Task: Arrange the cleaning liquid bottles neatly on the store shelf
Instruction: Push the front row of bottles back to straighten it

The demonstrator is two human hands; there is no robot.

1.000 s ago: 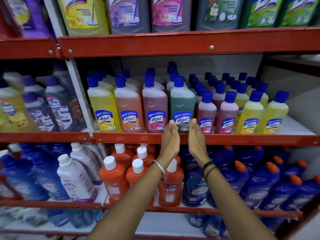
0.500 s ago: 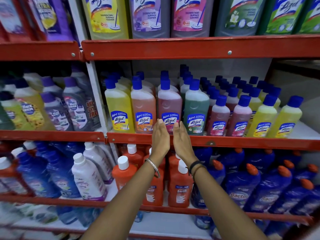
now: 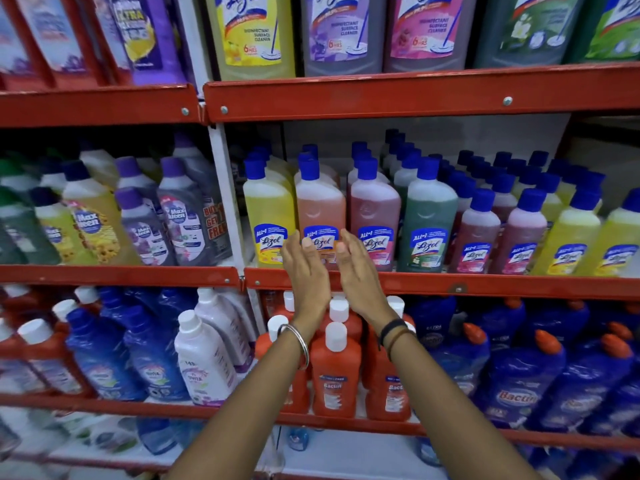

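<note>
On the middle shelf point(image 3: 485, 284) stands a front row of blue-capped Lizol bottles: yellow point(image 3: 269, 209), orange point(image 3: 320, 206), pink point(image 3: 375, 209) and green point(image 3: 429, 216). My left hand point(image 3: 304, 271) and my right hand point(image 3: 358, 271) are raised in front of the orange bottle's label, palms facing each other, fingers straight and apart. The fingertips flank the orange bottle's lower part without gripping it. Neither hand holds anything.
Smaller pink and yellow Lizol bottles point(image 3: 526, 233) fill the shelf's right part. Large bottles line the top shelf point(image 3: 415, 95). Orange Bactin bottles point(image 3: 334, 368) and blue ones point(image 3: 519, 386) stand below. MaxKleen bottles point(image 3: 138, 223) fill the left bay.
Both hands have shifted left along the front row, from the green bottle past the pink one to the orange one. The view has followed leftward.
</note>
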